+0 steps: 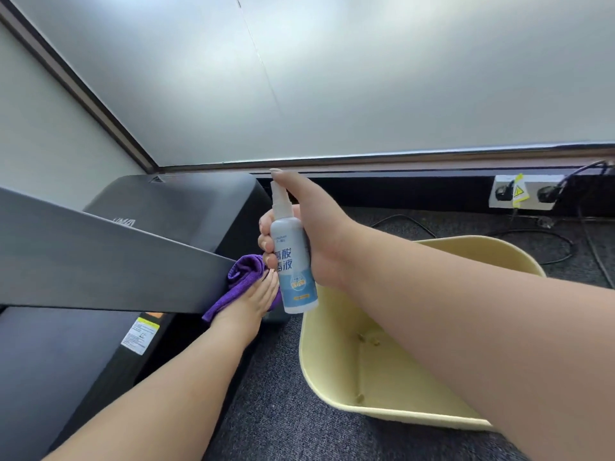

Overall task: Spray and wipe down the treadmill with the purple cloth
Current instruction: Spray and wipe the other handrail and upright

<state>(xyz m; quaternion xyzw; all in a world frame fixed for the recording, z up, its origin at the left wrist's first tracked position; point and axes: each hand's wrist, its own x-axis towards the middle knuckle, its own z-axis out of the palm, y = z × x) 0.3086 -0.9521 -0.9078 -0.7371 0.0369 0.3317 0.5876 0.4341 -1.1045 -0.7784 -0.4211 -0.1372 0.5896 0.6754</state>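
Note:
The black treadmill (pixel 173 207) fills the left side, with a dark upright bar (pixel 100 257) slanting across in front of its motor cover. My left hand (pixel 253 301) holds the purple cloth (pixel 244 274) against the right end of that bar. My right hand (pixel 309 234) grips a small blue-and-white spray bottle (pixel 293 267) upright just right of the cloth. The index finger rests on top of the nozzle, which points left toward the bar.
A pale yellow plastic bin (pixel 332 377) stands on the grey carpet under my right forearm. A white power strip (pixel 522 194) with black cables lies by the back wall at right. A frosted window spans the top.

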